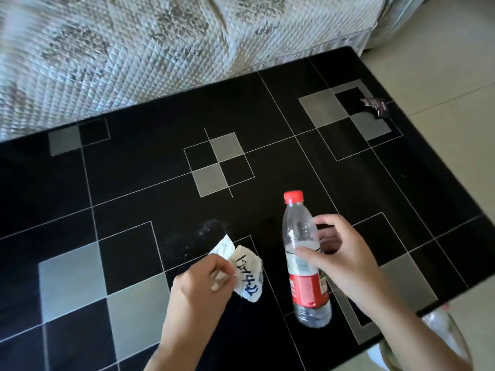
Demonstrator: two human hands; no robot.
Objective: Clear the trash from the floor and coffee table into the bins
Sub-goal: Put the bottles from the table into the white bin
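A black glass coffee table [134,183] with grey squares fills the view. A clear plastic bottle [302,261] with a red cap and red label stands near its front right. My right hand [340,261] curls around the bottle's upper body, thumb in front and fingers behind, and touches it. My left hand [203,287] pinches a crumpled white paper scrap [247,274] with blue writing just above the tabletop. A small dark wrapper [376,105] lies at the table's far right corner.
A quilted sofa cover [134,49] runs along the table's far side. Beige floor tiles [455,76] lie to the right. A clear plastic object [442,330] shows below the table's front right corner.
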